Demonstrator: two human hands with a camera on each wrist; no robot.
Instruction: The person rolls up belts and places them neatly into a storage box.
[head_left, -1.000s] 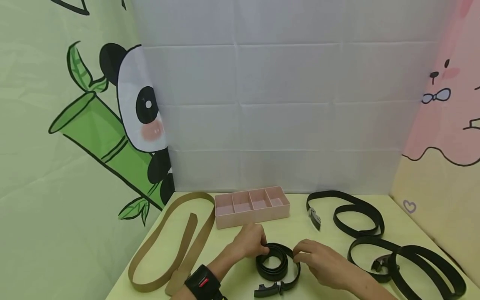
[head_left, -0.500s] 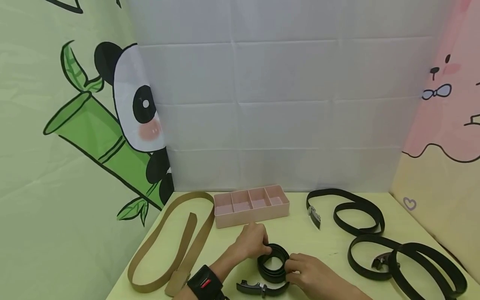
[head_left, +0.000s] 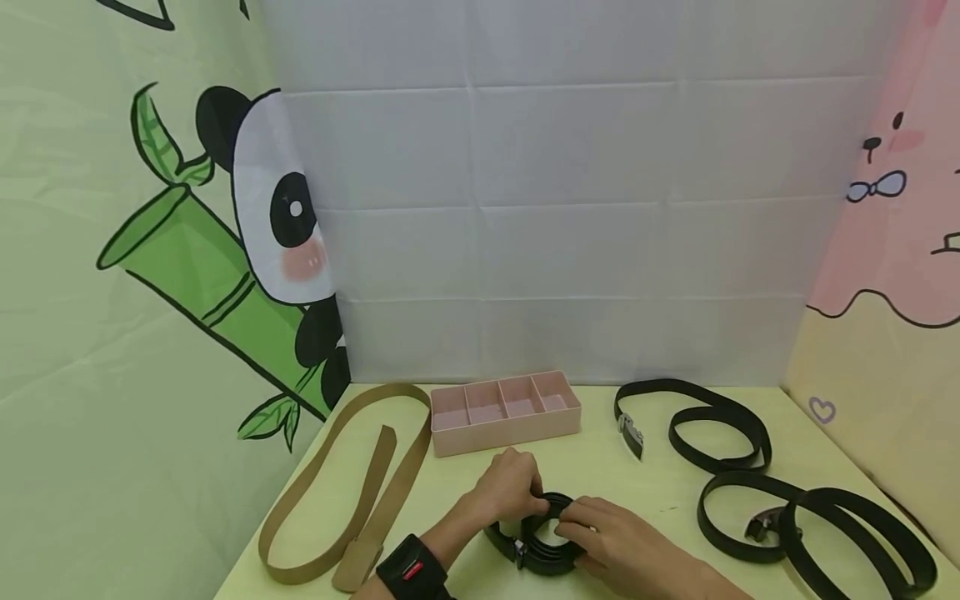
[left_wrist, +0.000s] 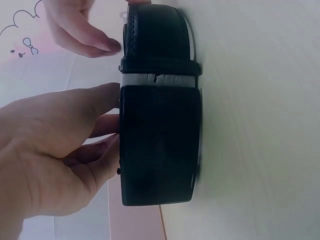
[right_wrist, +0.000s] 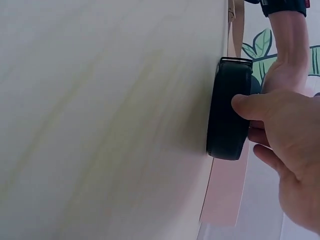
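Observation:
A black leather belt (head_left: 551, 565) stands on its edge on the table, wound into a tight coil. Its dark plate buckle (left_wrist: 159, 145) fills the middle of the left wrist view, with a silver clasp bar at one end. My left hand (head_left: 510, 487) pinches the far left of the coil, fingertips partly hidden behind the buckle. With my right hand (head_left: 617, 537) I grip the coil's right side; in the right wrist view the thumb (right_wrist: 250, 106) presses the outer face of the strap while the fingers go behind it.
Behind the coil stands a pink box (head_left: 506, 431) with several compartments. To the left lies a tan belt (head_left: 300, 496) in a long loop. Two more black belts, one at the back right (head_left: 720, 410) and one at the front right (head_left: 817, 500), lie loosely looped.
The buckle end has swung from the front right of the coil round to its left side. My right hand has moved left onto the coil; the left hand has stayed nearly in place.

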